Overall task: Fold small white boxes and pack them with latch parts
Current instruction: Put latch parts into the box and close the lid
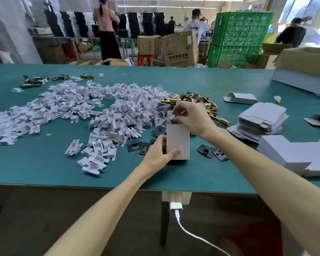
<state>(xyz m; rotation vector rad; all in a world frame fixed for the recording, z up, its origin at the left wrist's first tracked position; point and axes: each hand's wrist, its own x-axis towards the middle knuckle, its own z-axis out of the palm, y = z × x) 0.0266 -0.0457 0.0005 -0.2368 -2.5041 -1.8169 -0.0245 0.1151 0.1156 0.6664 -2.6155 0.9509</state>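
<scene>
We are holding the small white box (179, 143) upright on the green table (44, 163), our left hand (159, 154) gripping its lower part, thumb across the front and fingers curled behind. Our right hand (190, 117), just above the box's open mouth, is pinching a small dark part (171, 118) with curled fingers; what it is we cannot tell. Brass latches (198, 100) are lying just behind the box, black plates (137, 145) beside its foot. We are risking a snag on the top flap, or tipping the box if our left grip loosens
</scene>
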